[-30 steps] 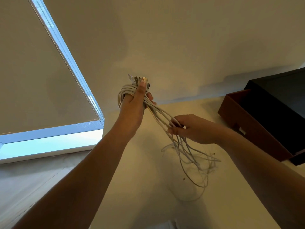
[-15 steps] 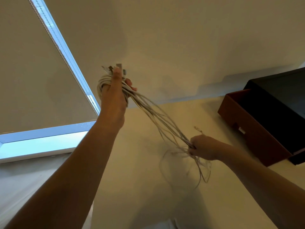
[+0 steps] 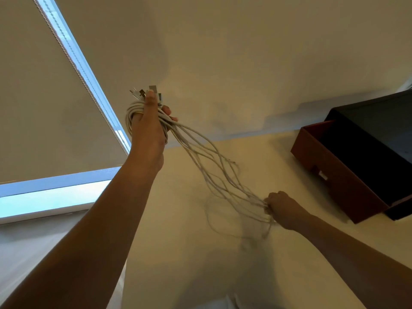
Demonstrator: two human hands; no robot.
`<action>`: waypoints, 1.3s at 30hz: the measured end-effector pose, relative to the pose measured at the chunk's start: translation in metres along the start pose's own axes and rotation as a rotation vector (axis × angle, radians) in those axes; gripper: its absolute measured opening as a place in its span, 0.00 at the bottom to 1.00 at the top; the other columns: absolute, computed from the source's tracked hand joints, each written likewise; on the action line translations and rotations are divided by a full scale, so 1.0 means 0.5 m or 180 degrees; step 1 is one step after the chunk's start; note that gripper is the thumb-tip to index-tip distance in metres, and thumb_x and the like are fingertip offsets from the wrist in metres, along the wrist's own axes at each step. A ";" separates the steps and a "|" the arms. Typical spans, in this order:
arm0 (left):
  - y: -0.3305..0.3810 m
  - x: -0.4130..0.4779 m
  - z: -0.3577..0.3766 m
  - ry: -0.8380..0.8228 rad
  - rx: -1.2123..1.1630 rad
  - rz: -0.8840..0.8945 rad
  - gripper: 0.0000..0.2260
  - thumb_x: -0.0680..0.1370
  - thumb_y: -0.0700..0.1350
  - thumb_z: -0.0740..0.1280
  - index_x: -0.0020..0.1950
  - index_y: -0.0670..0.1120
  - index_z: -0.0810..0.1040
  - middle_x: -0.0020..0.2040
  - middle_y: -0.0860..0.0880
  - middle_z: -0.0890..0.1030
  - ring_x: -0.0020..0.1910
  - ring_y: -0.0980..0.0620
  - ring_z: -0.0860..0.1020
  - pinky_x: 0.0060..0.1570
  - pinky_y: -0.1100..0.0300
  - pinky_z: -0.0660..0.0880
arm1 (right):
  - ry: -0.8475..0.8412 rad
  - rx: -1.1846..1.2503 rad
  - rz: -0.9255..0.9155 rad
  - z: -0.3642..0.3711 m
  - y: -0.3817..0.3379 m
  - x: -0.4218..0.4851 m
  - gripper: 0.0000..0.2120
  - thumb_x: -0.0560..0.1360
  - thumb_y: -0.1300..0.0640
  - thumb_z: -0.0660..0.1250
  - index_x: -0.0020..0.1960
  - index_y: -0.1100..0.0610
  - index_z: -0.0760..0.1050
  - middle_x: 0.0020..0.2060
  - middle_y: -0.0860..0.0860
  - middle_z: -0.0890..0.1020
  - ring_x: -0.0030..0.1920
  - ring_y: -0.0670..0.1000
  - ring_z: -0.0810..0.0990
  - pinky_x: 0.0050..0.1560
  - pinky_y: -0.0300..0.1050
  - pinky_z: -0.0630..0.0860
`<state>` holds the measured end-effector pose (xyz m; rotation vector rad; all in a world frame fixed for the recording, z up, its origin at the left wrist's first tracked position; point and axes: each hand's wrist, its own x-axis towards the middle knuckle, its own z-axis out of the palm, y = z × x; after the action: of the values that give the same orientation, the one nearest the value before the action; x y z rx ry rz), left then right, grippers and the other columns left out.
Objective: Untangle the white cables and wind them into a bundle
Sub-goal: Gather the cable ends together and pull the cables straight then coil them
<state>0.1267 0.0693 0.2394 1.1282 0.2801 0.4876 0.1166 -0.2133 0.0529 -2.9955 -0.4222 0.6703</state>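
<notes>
Several white cables point(image 3: 208, 162) run slack between my two hands above a cream table point(image 3: 178, 253). My left hand point(image 3: 148, 128) is raised high at the centre left and grips a wound coil of them, with metal plugs point(image 3: 147, 93) sticking out above my thumb. My right hand point(image 3: 282, 209) is low and to the right, fist closed round the loose strands. Below that fist the cable tails hang in blurred loops near the table.
A dark box with a reddish-brown wall point(image 3: 341, 181) stands on the table at the right. A window with a pale roller blind point(image 3: 44, 108) fills the left side, its sill point(image 3: 51, 204) below.
My right hand has slid down and to the right along the strands, away from the coil. My left hand rose with the coil, moving left and then back right.
</notes>
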 end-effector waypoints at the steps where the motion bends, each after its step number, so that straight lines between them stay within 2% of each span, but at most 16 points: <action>1: 0.000 -0.002 0.001 -0.0017 0.0023 -0.0004 0.11 0.82 0.50 0.60 0.42 0.47 0.74 0.25 0.55 0.76 0.27 0.60 0.75 0.33 0.66 0.75 | 0.0113 0.0339 0.0088 -0.008 -0.003 0.002 0.09 0.81 0.58 0.57 0.50 0.55 0.77 0.46 0.52 0.76 0.46 0.51 0.72 0.45 0.43 0.68; 4: -0.002 -0.008 0.000 -0.0067 0.0086 0.0004 0.11 0.82 0.49 0.60 0.42 0.48 0.73 0.24 0.56 0.76 0.27 0.61 0.75 0.33 0.66 0.75 | 0.0552 0.1366 0.0258 -0.054 -0.004 0.002 0.09 0.80 0.61 0.58 0.45 0.56 0.76 0.41 0.53 0.78 0.40 0.52 0.75 0.40 0.45 0.70; 8: -0.003 -0.010 0.000 -0.0102 0.0130 -0.0006 0.11 0.82 0.49 0.60 0.42 0.48 0.74 0.24 0.57 0.76 0.27 0.61 0.75 0.33 0.66 0.75 | 0.1933 0.1163 -0.0155 -0.113 0.009 0.002 0.10 0.76 0.68 0.61 0.50 0.60 0.79 0.43 0.55 0.81 0.46 0.58 0.77 0.42 0.48 0.70; 10: -0.004 -0.011 0.001 -0.0115 0.0118 -0.0036 0.11 0.82 0.50 0.60 0.42 0.49 0.74 0.24 0.56 0.76 0.27 0.61 0.75 0.33 0.66 0.75 | 0.2256 0.1109 -0.0330 -0.124 0.016 -0.001 0.13 0.75 0.71 0.60 0.54 0.61 0.79 0.45 0.55 0.82 0.46 0.57 0.77 0.42 0.45 0.68; 12: -0.005 -0.010 0.002 -0.0105 0.0093 -0.0071 0.11 0.82 0.50 0.61 0.42 0.48 0.73 0.24 0.56 0.76 0.27 0.61 0.75 0.33 0.66 0.75 | 0.2176 0.1376 -0.0261 -0.122 0.028 -0.006 0.14 0.76 0.71 0.59 0.57 0.61 0.78 0.47 0.57 0.81 0.46 0.56 0.78 0.43 0.43 0.69; 14: -0.006 -0.009 0.002 -0.0091 0.0066 -0.0128 0.11 0.82 0.50 0.61 0.42 0.48 0.73 0.24 0.56 0.76 0.26 0.61 0.75 0.32 0.66 0.75 | 0.1859 0.1250 -0.0050 -0.101 0.051 0.000 0.13 0.78 0.66 0.58 0.55 0.53 0.76 0.49 0.55 0.81 0.46 0.54 0.78 0.44 0.45 0.71; 16: -0.009 -0.010 0.003 -0.0115 0.0066 -0.0178 0.11 0.82 0.50 0.61 0.42 0.49 0.73 0.24 0.56 0.76 0.26 0.61 0.75 0.32 0.66 0.74 | 0.0795 0.0316 0.0147 -0.088 0.064 -0.001 0.12 0.79 0.57 0.62 0.59 0.44 0.70 0.57 0.53 0.77 0.56 0.56 0.75 0.53 0.50 0.73; 19: -0.020 -0.017 0.007 -0.0198 0.0106 -0.0228 0.11 0.82 0.50 0.60 0.42 0.49 0.73 0.24 0.56 0.76 0.26 0.61 0.75 0.33 0.65 0.74 | -0.0553 -0.0093 0.0102 -0.098 0.042 -0.010 0.37 0.74 0.46 0.68 0.76 0.45 0.52 0.71 0.51 0.62 0.70 0.58 0.62 0.66 0.53 0.65; 21: -0.027 -0.023 0.012 -0.0250 0.0137 -0.0238 0.11 0.83 0.49 0.59 0.42 0.48 0.73 0.24 0.56 0.76 0.26 0.61 0.75 0.34 0.65 0.75 | -0.0345 0.0565 -0.0400 -0.134 -0.004 -0.021 0.40 0.74 0.49 0.69 0.77 0.46 0.49 0.74 0.50 0.58 0.72 0.56 0.59 0.69 0.52 0.63; 25: -0.037 -0.038 0.019 -0.0380 0.0193 -0.0270 0.12 0.83 0.49 0.59 0.41 0.48 0.73 0.24 0.55 0.75 0.25 0.61 0.74 0.31 0.67 0.74 | 0.0968 0.2009 -0.1344 -0.212 -0.137 -0.054 0.34 0.74 0.46 0.69 0.75 0.50 0.58 0.70 0.46 0.65 0.71 0.45 0.62 0.69 0.41 0.62; 27: -0.042 -0.048 0.021 -0.0419 0.0331 -0.0243 0.12 0.83 0.50 0.59 0.41 0.49 0.74 0.25 0.55 0.76 0.26 0.61 0.74 0.31 0.67 0.73 | 0.1305 0.2340 -0.1552 -0.242 -0.204 -0.068 0.36 0.70 0.41 0.70 0.73 0.49 0.61 0.64 0.41 0.68 0.64 0.39 0.66 0.62 0.31 0.64; 29: -0.047 -0.059 0.021 -0.0380 0.0494 -0.0231 0.14 0.82 0.52 0.59 0.39 0.49 0.74 0.27 0.55 0.77 0.26 0.59 0.74 0.31 0.66 0.72 | 0.1452 0.2244 -0.1557 -0.258 -0.249 -0.064 0.32 0.69 0.40 0.72 0.68 0.49 0.67 0.55 0.40 0.72 0.54 0.39 0.71 0.51 0.29 0.67; 31: -0.049 -0.065 0.021 -0.0337 0.0548 -0.0212 0.15 0.82 0.53 0.60 0.37 0.50 0.75 0.27 0.54 0.77 0.28 0.57 0.75 0.33 0.63 0.72 | 0.1491 0.1971 -0.1567 -0.263 -0.272 -0.050 0.18 0.71 0.40 0.70 0.52 0.52 0.74 0.40 0.44 0.75 0.38 0.43 0.71 0.39 0.37 0.68; 33: -0.048 -0.067 0.020 -0.0345 0.0533 -0.0196 0.15 0.82 0.52 0.60 0.38 0.49 0.75 0.28 0.54 0.77 0.29 0.56 0.76 0.34 0.62 0.73 | 0.1349 0.1973 -0.1679 -0.263 -0.278 -0.040 0.14 0.76 0.45 0.66 0.37 0.53 0.70 0.31 0.47 0.70 0.31 0.45 0.68 0.35 0.42 0.64; 37: -0.051 -0.070 0.015 -0.0392 0.0544 -0.0170 0.14 0.83 0.51 0.59 0.40 0.48 0.75 0.28 0.54 0.77 0.28 0.57 0.76 0.30 0.65 0.73 | 0.1000 0.2322 -0.1681 -0.257 -0.282 -0.043 0.12 0.79 0.50 0.62 0.38 0.50 0.74 0.32 0.47 0.72 0.34 0.44 0.71 0.38 0.38 0.66; 39: -0.051 -0.073 0.017 -0.0349 0.0490 -0.0176 0.14 0.82 0.52 0.59 0.41 0.48 0.75 0.28 0.54 0.77 0.28 0.57 0.76 0.29 0.65 0.73 | 0.0914 0.2492 -0.1581 -0.248 -0.283 -0.042 0.13 0.80 0.49 0.61 0.40 0.53 0.77 0.34 0.53 0.77 0.36 0.49 0.74 0.41 0.44 0.70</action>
<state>0.1050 0.0355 0.2184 1.2891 0.2557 0.3584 0.1149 -0.0810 0.1881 -2.0843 -0.6591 0.2569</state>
